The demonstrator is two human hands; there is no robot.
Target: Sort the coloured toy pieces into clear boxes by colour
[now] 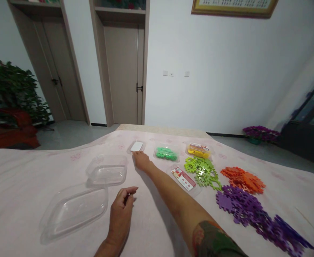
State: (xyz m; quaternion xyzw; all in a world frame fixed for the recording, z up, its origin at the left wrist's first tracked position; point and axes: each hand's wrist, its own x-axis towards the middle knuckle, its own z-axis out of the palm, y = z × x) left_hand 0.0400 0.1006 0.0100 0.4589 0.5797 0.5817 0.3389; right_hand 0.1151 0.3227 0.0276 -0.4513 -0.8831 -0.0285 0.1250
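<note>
My right hand (142,160) reaches far across the pink-covered table (25,171), its fingertips touching the near edge of a small clear lid with a white label (136,146). The fingers look loosely curled; I cannot see anything gripped. My left hand (121,210) rests close to me on the cloth, fingers bent, thumb meeting the index finger, beside a large clear plastic tray (73,210). A smaller clear box (107,171) lies just beyond that tray.
A box of green pieces (167,153) and a box of yellow pieces (199,150) stand at the far edge. A labelled lid (183,178), light-green (202,171), orange (244,180) and purple (250,210) puzzle pieces lie to the right. Doors and a plant stand behind.
</note>
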